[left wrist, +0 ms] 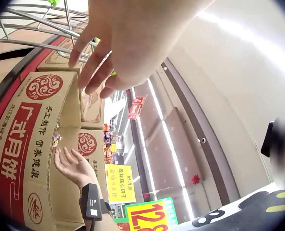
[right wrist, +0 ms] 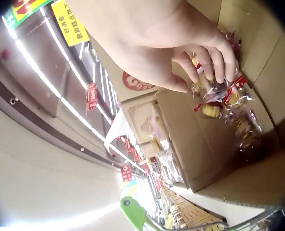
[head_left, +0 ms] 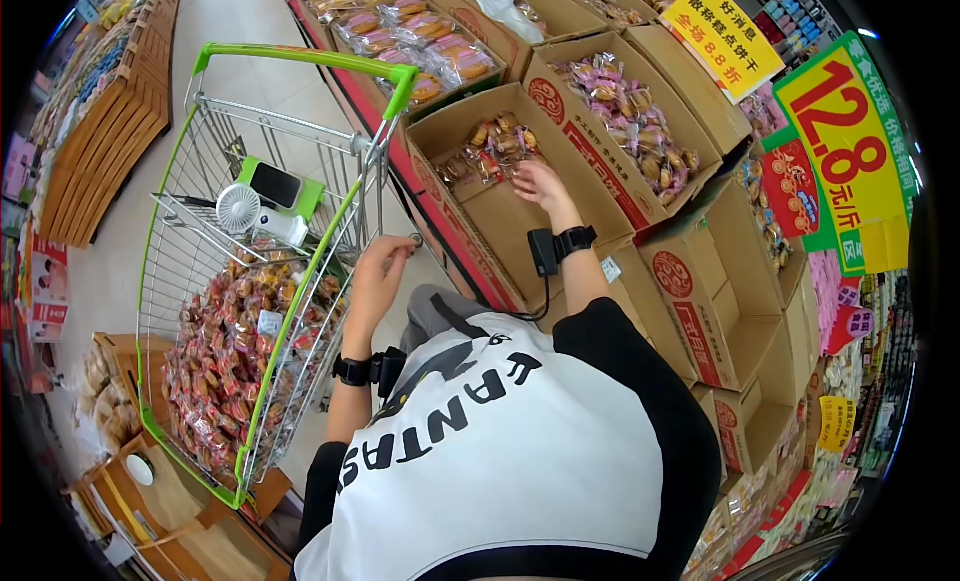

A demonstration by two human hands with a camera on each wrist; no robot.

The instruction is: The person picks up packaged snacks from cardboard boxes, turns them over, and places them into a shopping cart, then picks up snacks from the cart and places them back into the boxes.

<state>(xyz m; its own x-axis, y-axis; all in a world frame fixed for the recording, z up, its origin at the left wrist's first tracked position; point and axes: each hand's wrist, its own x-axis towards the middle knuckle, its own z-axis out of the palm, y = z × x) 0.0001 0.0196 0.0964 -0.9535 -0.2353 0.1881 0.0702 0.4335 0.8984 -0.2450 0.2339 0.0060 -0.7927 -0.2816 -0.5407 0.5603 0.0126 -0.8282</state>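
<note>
Several small pastries in clear and red wrappers (head_left: 500,141) lie in the far end of a cardboard box (head_left: 500,236). My right hand (head_left: 540,186) is inside the box beside them. In the right wrist view, the loosely bent fingers (right wrist: 217,62) overlap the wrapped pastries (right wrist: 217,103), with the thumb held apart and nothing gripped. My left hand (head_left: 378,276) hangs between the shopping cart (head_left: 408,73) and the box, its fingers relaxed and holding nothing. The left wrist view shows this hand (left wrist: 128,48) near the cart's wire bars, with the printed box side (left wrist: 24,144) beyond.
Wrapped pastries (head_left: 245,356) fill the lower part of the cart, below a small white fan (head_left: 238,209) and a phone (head_left: 275,185). Other boxes hold pink-wrapped pastries (head_left: 640,121) and bagged pastries (head_left: 425,41). Price signs (head_left: 845,131) stand at the right.
</note>
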